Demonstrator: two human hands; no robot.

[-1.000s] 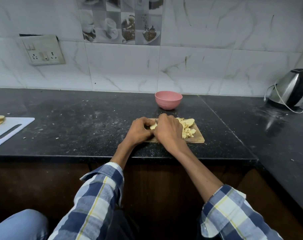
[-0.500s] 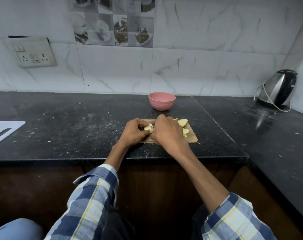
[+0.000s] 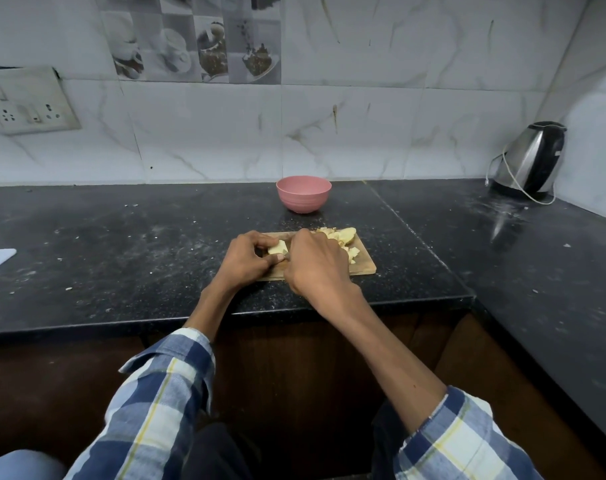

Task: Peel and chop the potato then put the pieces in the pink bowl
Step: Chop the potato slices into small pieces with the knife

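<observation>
Dark desk (image 3: 121, 244) carries my board: left grip (image 3: 249, 258) pinches a potato chunk (image 3: 278, 247); right grip (image 3: 317, 261) curls just beside, contents hidden.

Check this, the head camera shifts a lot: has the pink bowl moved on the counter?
No. The pink bowl sits just left of the counter seam beyond the cutting board, as earlier.
</observation>
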